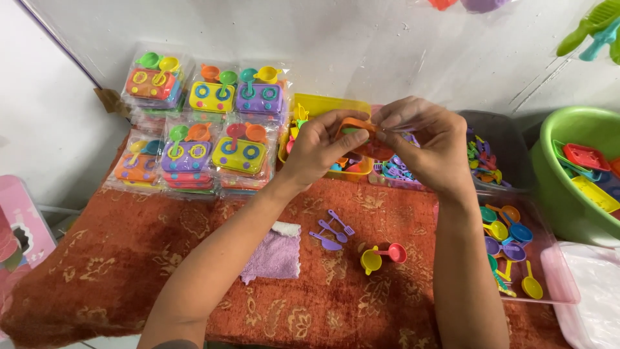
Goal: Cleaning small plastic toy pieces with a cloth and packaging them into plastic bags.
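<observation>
Head view: both my left hand (pixel 318 147) and right hand (pixel 431 139) grip an orange toy stove (pixel 359 129); packed sets (pixel 203 123) stacked far left, loose toy pans (pixel 382 256) still unpacked near.

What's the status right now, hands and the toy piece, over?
Left hand and right hand both pinching the orange toy stove, raised over the yellow bin. Purple utensils and small pans on the red cloth below, untouched. Nothing blocking.

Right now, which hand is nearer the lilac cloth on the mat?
Left. The left hand is up and just right of the lilac cloth, gripping an orange toy piece. The right hand is farther right, pinching the same piece.
</observation>
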